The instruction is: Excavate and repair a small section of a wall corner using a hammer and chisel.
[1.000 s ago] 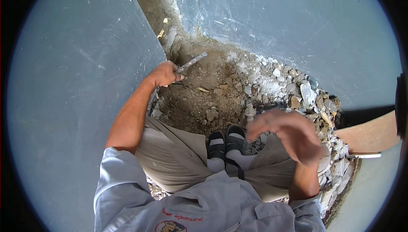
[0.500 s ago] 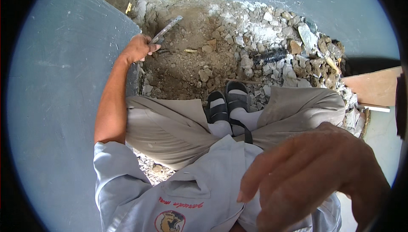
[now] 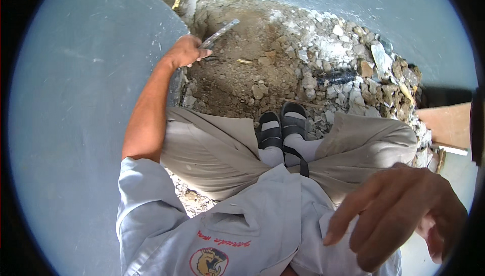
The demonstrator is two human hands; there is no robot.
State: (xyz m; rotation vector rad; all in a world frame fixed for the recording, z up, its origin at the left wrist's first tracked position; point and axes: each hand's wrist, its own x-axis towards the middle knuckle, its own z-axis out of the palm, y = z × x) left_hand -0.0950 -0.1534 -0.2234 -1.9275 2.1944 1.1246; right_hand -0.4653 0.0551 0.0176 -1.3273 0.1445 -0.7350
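Note:
My left hand (image 3: 186,51) is closed around one end of a narrow, flat grey bar (image 3: 220,33), worn and speckled with pale marks. It is held beside the edge of the grey-blue panel at left, low over the brown rubble and soil (image 3: 227,84). The bar's free end points up and to the right, away from me. What lies inside the fist is hidden. Close to the camera at lower right hangs my right hand (image 3: 399,215), fingers loosely bent and apart, with nothing seen in it. It is in front of my shirt and trouser leg.
Grey-blue surfaces (image 3: 86,99) border the digging area on the left and far side. Broken stones and white chunks (image 3: 328,48) heap up at right, near a dark pipe-like piece (image 3: 336,78). A brown board (image 3: 447,124) stands at far right. My sandalled feet (image 3: 283,127) rest at the rubble's near edge.
The whole view has shifted, so the scene sits further right. My right hand has moved right and a little down in the picture. The left hand keeps its hold on the bar.

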